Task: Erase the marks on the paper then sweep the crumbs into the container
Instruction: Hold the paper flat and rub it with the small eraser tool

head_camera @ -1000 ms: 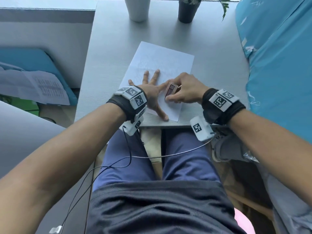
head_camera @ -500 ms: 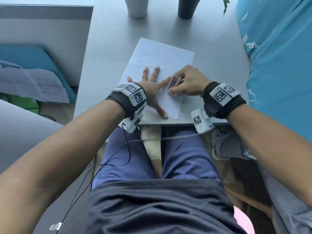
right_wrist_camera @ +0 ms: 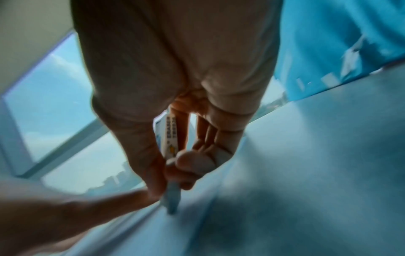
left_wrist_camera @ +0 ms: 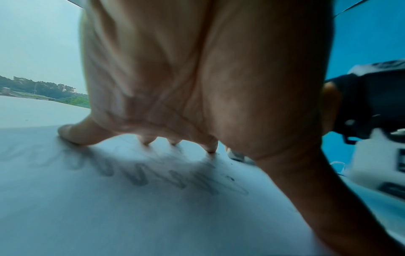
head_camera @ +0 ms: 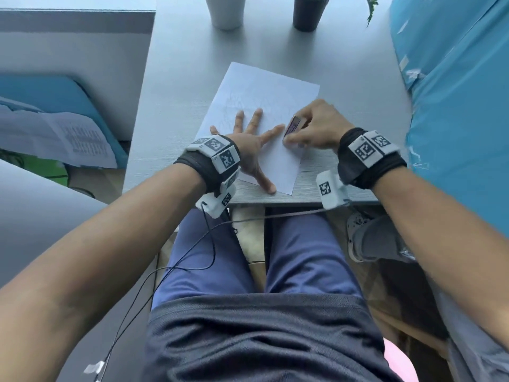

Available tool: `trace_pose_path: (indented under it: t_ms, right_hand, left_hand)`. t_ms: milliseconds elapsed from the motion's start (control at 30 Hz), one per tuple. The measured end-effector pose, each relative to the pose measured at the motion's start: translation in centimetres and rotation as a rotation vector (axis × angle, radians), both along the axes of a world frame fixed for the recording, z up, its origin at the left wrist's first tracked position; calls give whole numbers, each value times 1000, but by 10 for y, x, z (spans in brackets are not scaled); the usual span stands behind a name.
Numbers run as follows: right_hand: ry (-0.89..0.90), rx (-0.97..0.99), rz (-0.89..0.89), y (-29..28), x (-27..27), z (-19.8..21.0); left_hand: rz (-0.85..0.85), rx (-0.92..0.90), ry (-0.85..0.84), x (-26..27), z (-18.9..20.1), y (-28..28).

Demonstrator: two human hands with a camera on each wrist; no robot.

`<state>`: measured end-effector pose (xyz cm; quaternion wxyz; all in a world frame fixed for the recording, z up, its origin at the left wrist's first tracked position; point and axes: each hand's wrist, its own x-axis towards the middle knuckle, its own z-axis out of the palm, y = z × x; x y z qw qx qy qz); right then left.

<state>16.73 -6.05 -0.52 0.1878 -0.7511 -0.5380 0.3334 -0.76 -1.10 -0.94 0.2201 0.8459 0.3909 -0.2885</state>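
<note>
While your right hand (head_camera: 316, 128) pinches the eraser (head_camera: 292, 125) tip-down on the paper (head_camera: 278, 86), your left hand (head_camera: 248, 144) lies flat w/ fingers spread; index nearly touching eraser.

One sheet of paper (head_camera: 271, 91) lies on the one tabletop (head_camera: 179, 78). One eraser (head_camera: 292, 125) is in view. Two hands are on the sheet — the left hand (head_camera: 249, 150) and the right hand (head_camera: 319, 125). Two cups stand at the far edge of the tabletop: one white cup (head_camera: 225, 11) and one dark cup (head_camera: 307, 12). Each wrist carries one band with tags — two bands in all.
</note>
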Motion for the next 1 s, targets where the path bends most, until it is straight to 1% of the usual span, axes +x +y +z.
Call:
trace_pose_path:
  t_ms: [33,67,100,167,200,233,300,333,367,467,500,533,600,633,667,767,800,933,1000]
  right_hand:
    - [-3,-32,81,-5,-6,-1]
    - [1,-56,120,-9,-8,0]
    - [0,-43,99,-7,-3,-1]
    - [5,28,-67,2,12,-3]
    - [-7,48,-104,4,14,-3]
    - [-12,42,-70,3,11,-2]
    - [-12,-48,143,-8,-7,0]
    - [-9,-84,208,-13,-11,3]
    - [-20,-76,201,-11,-9,3]
    - [-70,60,-68,5,13,4]
    - [-77,67,-67,6,11,4]
    - [-61,38,8,1,3,5]
    - [-12,-61,219,-17,-22,7]
    - [-2,-77,261,-22,-28,6]
    - [-15,-57,241,-20,-27,6]
    - [-70,28,25,1,-5,4]
    - [-79,21,6,5,-1,4]
    - [-131,11,110,6,-3,5]
    - [-139,57,72,13,-2,10]
  left_hand:
    - [1,-3,5,0,0,0]
    - [1,-3,6,-1,0,0]
    - [-2,-2,2,0,-1,0]
    - [0,-1,-12,0,-1,1]
    - [4,-2,-14,0,-1,1]
    - [7,-3,-9,0,0,0]
    - [3,-3,7,0,1,0]
    - [-1,-1,12,0,1,1]
    - [-5,0,12,1,0,1]
    - [-1,2,2,1,0,1]
    - [3,1,1,0,0,0]
    - [4,-2,2,0,1,0]
    - [1,-5,-5,-1,-2,1]
    - [-3,1,-12,-1,-4,2]
    - [-7,16,-17,-2,-5,2]
    - [-9,31,-36,-5,-3,6]
    - [-18,29,-48,-7,0,9]
    - [-79,66,-99,-18,6,23]
    - [-82,46,-112,-23,2,28]
